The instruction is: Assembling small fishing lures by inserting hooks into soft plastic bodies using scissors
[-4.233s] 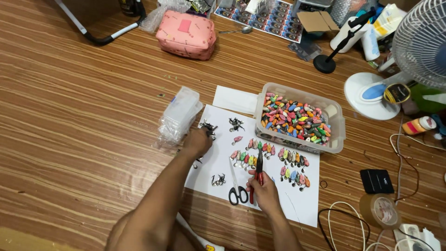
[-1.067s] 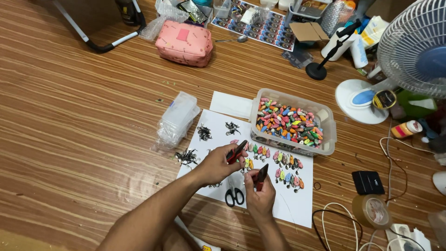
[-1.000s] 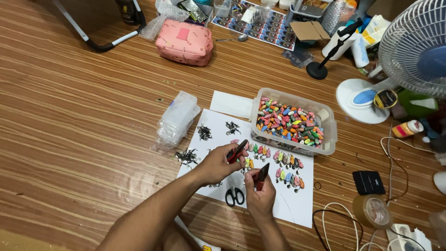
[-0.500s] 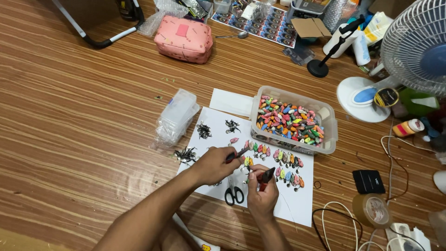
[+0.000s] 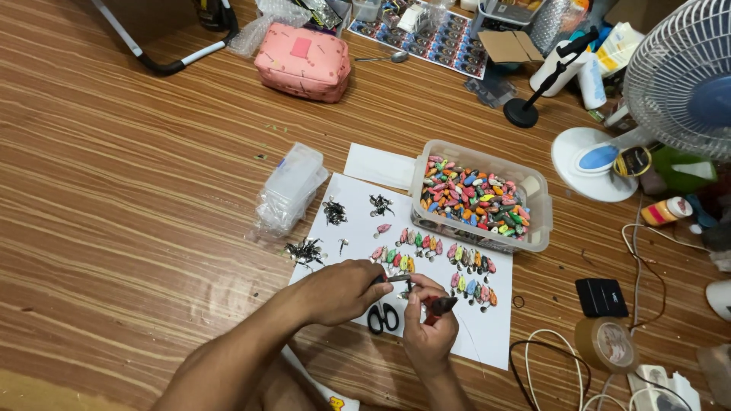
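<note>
Hands together over near edge of white paper sheet (image 5: 487, 339) on wooden floor. Left hand (image 5: 341, 289) clenched on small dark tool (image 5: 397, 279), tip toward right. Right hand (image 5: 428, 335) gripping red-handled pliers (image 5: 439, 305), fingers pinching tiny part, too small to identify. Black scissors (image 5: 383, 317) flat on sheet between hands. Rows of coloured fishing lures (image 5: 430, 247) and hook clusters (image 5: 333, 211) further up sheet. Clear tub of lures (image 5: 478, 196) at far right corner.
</note>
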